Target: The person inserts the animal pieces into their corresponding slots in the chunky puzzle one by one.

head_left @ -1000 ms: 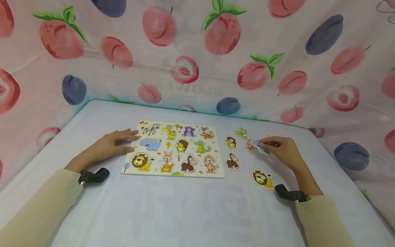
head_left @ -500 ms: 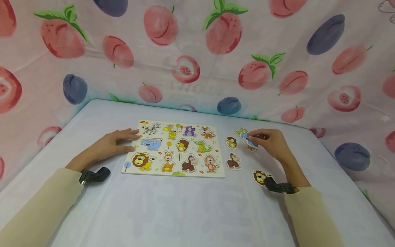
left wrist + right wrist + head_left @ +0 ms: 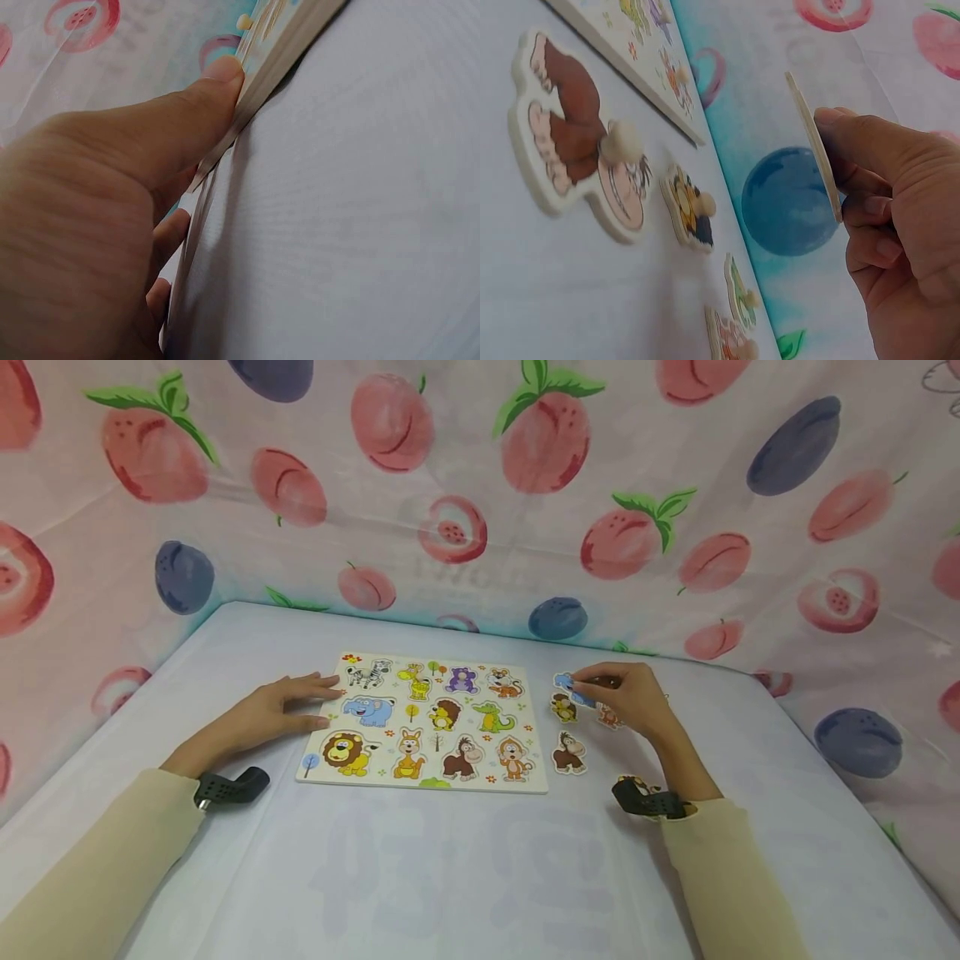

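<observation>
An elephant puzzle piece [image 3: 582,690] is pinched between the thumb and fingers of my right hand [image 3: 626,693], raised above the table; in the right wrist view the piece shows edge-on. Beneath it in the head view lies a hedgehog piece [image 3: 564,710]. The animal puzzle board [image 3: 420,783] lies flat, left of the loose pieces. My left hand [image 3: 266,718] rests at the board's left side with fingers spread, and in the left wrist view its thumb [image 3: 223,69] touches the board's edge.
Near the right hand lie a gorilla piece [image 3: 570,753], a monkey piece [image 3: 610,717] and a lion piece [image 3: 637,782] partly covered by the wrist camera. A green piece [image 3: 739,292] shows in the right wrist view. A fruit-patterned cloth [image 3: 495,593] stands behind the table.
My right hand has carried the elephant piece leftward, from beside the monkey piece to over the hedgehog piece. The left hand stays at the board.
</observation>
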`<state>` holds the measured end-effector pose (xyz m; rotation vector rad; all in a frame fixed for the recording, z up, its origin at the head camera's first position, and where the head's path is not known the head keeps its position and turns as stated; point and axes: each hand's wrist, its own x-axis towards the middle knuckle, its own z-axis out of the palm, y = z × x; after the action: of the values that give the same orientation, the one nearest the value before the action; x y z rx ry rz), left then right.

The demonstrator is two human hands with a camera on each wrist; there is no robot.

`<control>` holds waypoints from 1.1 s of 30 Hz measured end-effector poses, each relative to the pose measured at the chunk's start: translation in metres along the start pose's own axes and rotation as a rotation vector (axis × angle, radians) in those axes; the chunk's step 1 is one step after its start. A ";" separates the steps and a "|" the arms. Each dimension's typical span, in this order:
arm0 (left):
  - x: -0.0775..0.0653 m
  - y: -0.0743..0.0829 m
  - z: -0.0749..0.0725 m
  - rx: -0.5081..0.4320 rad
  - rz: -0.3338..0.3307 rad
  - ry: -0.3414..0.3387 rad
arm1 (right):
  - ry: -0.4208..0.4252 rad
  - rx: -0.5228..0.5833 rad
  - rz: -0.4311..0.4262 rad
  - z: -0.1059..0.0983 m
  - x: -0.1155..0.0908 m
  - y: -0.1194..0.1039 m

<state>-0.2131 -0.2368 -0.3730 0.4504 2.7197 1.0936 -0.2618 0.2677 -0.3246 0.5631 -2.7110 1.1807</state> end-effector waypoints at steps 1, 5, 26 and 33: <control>0.000 0.000 0.000 0.001 0.000 0.001 | -0.006 0.003 -0.001 0.002 0.001 -0.001; 0.000 0.001 0.001 0.002 -0.007 0.003 | -0.020 0.010 0.012 0.007 0.005 -0.010; 0.001 0.000 0.000 -0.016 0.019 -0.001 | -0.047 0.109 -0.031 0.044 0.025 -0.032; 0.001 0.000 0.000 0.006 0.021 0.001 | -0.060 0.168 -0.070 0.057 0.031 -0.040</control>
<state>-0.2141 -0.2361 -0.3729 0.4808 2.7259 1.0916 -0.2736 0.1921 -0.3280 0.7198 -2.6325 1.4034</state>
